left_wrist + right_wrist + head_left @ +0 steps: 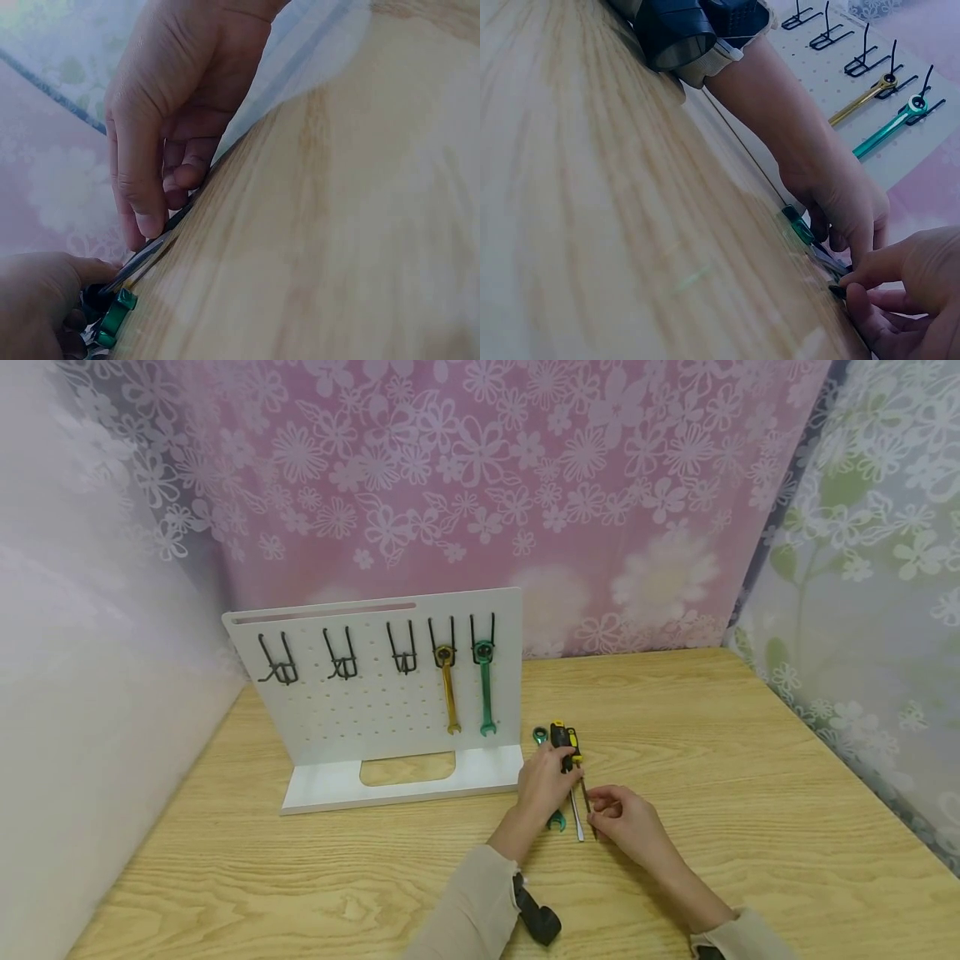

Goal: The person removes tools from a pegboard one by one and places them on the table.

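Two screwdrivers with black and yellow handles lie side by side on the table, one with a silver flat-tipped shaft (577, 817), the other with a dark shaft (587, 795). My left hand (542, 782) grips around the lower part of the handles, its fingers hiding some of them. Thumb and fingers of my right hand (628, 823) pinch the dark-shafted screwdriver near its tip; in the right wrist view the dark tip (838, 290) shows at those fingertips. Under my left hand lies a green wrench (540, 735), its middle covered.
A white pegboard stand (337, 789) is at the left with several black hooks. A gold wrench (450, 697) and another green wrench (486, 693) hang on its right-hand hooks. The wooden table (712, 735) reaches back to a floral curtain (450, 485).
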`<state>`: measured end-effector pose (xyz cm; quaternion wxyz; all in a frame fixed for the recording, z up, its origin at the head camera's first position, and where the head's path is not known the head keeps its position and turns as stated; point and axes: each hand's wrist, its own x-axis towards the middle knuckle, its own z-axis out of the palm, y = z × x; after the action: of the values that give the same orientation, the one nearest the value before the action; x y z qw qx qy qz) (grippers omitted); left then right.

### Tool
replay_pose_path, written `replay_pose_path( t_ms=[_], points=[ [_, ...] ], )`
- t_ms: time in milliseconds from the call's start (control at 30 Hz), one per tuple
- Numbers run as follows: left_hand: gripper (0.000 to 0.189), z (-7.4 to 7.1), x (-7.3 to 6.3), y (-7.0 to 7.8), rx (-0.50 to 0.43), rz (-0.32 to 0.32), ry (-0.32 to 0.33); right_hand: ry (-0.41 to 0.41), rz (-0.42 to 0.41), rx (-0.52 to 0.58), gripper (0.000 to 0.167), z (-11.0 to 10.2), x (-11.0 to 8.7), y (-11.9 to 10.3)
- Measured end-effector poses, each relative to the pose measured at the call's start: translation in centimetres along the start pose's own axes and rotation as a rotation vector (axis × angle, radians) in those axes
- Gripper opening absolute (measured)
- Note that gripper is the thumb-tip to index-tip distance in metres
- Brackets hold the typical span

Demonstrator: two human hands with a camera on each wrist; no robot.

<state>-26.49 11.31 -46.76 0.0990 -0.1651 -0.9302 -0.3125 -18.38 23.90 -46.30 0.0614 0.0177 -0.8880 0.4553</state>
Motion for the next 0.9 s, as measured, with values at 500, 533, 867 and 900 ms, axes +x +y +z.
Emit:
replay_pose_path(
  t_ms=[500, 533, 867, 900],
  points=[
    [0.031, 0.14, -0.11, -0.16, -0.045, 0.007, 0.014, 0.061, -0.008, -0.009, 0.023, -0.21, -0.11, -0.14],
    [0.031, 0.15, -0.10, -0.16, -0.052, 0.007, 0.017, 0.070, -0.006, -0.006, 0.022, -0.22, -0.09, -0.13],
    [0.026, -0.17, -0.06, -0.10, -0.108, -0.013, 0.044, 0.102, 0.017, 0.079, 0.019, -0.19, 0.08, 0.05],
    [0.025, -0.22, -0.08, -0.06, -0.115, -0.017, 0.045, 0.101, 0.018, 0.082, 0.019, -0.19, 0.07, 0.05]
  ],
)
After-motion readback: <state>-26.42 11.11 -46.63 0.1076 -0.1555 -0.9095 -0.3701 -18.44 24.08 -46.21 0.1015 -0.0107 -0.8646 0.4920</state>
